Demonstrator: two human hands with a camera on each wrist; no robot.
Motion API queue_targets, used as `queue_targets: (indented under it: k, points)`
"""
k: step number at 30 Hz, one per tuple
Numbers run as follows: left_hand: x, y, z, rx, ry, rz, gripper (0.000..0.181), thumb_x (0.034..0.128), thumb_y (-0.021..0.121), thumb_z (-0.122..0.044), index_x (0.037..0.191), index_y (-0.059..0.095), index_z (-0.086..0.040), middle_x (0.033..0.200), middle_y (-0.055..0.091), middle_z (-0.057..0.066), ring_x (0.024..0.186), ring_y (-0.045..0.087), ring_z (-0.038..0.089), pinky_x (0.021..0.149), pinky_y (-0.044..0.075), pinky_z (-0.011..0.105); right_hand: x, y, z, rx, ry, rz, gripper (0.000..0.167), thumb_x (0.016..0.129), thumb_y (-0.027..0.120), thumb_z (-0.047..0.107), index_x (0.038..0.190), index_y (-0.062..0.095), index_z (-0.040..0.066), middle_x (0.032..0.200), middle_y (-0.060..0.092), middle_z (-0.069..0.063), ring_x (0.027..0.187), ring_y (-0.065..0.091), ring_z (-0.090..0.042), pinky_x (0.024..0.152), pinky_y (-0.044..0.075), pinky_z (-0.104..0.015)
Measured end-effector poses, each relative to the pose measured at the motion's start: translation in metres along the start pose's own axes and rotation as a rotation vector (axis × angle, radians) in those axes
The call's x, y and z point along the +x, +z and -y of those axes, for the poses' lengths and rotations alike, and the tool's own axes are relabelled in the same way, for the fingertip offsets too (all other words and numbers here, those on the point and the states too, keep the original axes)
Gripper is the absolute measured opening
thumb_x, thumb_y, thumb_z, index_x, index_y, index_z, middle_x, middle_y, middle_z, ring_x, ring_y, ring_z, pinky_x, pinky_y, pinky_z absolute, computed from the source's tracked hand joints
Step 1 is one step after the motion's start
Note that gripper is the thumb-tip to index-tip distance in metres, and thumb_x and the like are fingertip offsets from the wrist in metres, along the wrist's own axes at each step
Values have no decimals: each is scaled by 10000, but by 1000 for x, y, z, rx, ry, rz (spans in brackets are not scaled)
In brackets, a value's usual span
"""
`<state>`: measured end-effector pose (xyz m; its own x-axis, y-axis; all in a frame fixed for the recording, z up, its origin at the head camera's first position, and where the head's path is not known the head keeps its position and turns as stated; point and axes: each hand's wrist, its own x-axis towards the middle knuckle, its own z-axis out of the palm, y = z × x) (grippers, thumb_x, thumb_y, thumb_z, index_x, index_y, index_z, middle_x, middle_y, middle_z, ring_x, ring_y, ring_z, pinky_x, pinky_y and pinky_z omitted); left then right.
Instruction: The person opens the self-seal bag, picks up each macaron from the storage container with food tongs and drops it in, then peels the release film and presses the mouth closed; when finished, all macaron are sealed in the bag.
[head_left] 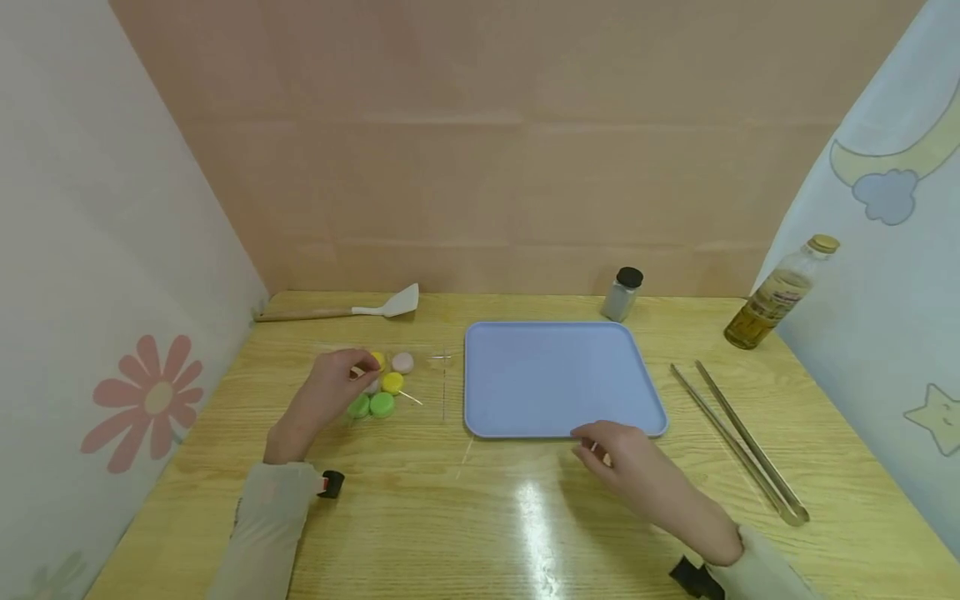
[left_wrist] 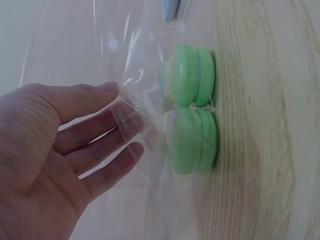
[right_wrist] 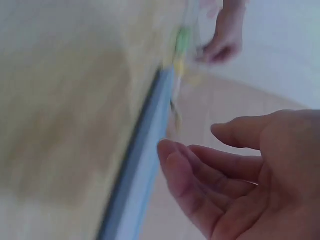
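My left hand (head_left: 318,404) is over the left part of the table; in the left wrist view its thumb and fingers (left_wrist: 131,117) pinch thin clear plastic film (left_wrist: 135,55). Under the film lie two green macarons (left_wrist: 185,75), on edge in that view. The head view shows a yellow macaron (head_left: 392,383), a pale pink one (head_left: 402,362) and green ones (head_left: 382,406) beside that hand. At the front right edge of the blue tray (head_left: 558,379), my right hand (head_left: 637,471) hovers with loosely bent fingers, holding nothing; the right wrist view shows the hand (right_wrist: 250,175) beside the tray rim (right_wrist: 142,160).
A white spatula with a wooden handle (head_left: 307,315) lies at the back left. Behind the tray's right side stands a black-capped jar (head_left: 621,296). Metal tongs (head_left: 738,446) lie right of the tray, with an oil bottle (head_left: 776,300) at the back right.
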<state>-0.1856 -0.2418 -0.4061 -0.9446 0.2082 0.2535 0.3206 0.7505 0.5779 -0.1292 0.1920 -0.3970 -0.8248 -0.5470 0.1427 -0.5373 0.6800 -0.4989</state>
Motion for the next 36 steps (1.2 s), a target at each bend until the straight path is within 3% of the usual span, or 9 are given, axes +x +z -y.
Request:
queue_targets:
  k: [4, 9, 14, 18, 24, 28, 33, 36]
  points:
    - [1, 0, 0, -1, -34, 28, 126, 956, 705, -77, 1030, 733, 22, 1023, 724, 117, 942, 673, 296, 815, 564, 491, 12, 27, 16, 121, -85, 62, 200, 997, 639, 102, 1132, 705, -30, 900, 696, 30, 762, 617, -26, 657, 551, -249]
    - [-1, 0, 0, 7, -41, 47, 149, 953, 709, -75, 1052, 732, 33, 1065, 715, 151, 1004, 661, 339, 851, 552, 525, 24, 54, 37, 329, -78, 185, 235, 1034, 597, 148, 1158, 702, -22, 919, 728, 21, 782, 648, -33, 698, 553, -241]
    - [-2, -3, -5, 13, -10, 7, 147, 943, 713, -47, 1063, 731, 36, 1092, 708, 175, 1004, 660, 356, 848, 548, 540, 34, 71, 55, 659, 64, 311, 243, 1044, 575, 135, 1176, 684, -38, 924, 737, -49, 751, 702, -164, 668, 582, -281]
    - [1, -3, -7, 26, 20, -20, 147, 952, 709, -64, 1068, 731, 22, 1063, 718, 158, 983, 671, 341, 842, 552, 529, 44, 84, 67, 978, 226, 346, 276, 1044, 572, 119, 1171, 644, -116, 958, 723, -173, 856, 729, -325, 735, 608, -365]
    - [15, -3, -9, 39, 16, 30, 191, 985, 682, -124, 1108, 718, 18, 1086, 715, 134, 1001, 662, 308, 863, 542, 505, 56, 99, 82, 1268, 365, 301, 322, 1026, 571, 79, 1180, 586, -204, 1037, 687, -286, 994, 703, -384, 869, 575, -408]
    - [30, -6, -14, 71, 19, 82, 232, 1014, 634, -128, 1167, 687, 37, 1137, 695, 150, 1049, 643, 323, 897, 520, 514, 64, 107, 91, 1409, 449, 217, 318, 1003, 576, 36, 1182, 569, -227, 1083, 666, -300, 1042, 692, -374, 915, 552, -405]
    - [50, -2, -14, 111, -17, 196, 324, 1036, 601, -157, 1289, 619, 43, 1259, 633, 163, 1168, 589, 328, 984, 484, 511, 73, 118, 100, 1512, 528, 93, 278, 980, 577, -28, 1152, 577, -247, 1057, 681, -290, 1043, 694, -362, 919, 547, -385]
    - [61, 3, -10, 173, 12, 228, 353, 1039, 586, -142, 1325, 594, 63, 1292, 610, 189, 1195, 573, 344, 1010, 469, 506, 79, 126, 106, 1549, 553, 43, 274, 972, 583, -45, 1157, 574, -246, 1046, 686, -290, 1041, 692, -374, 915, 549, -391]
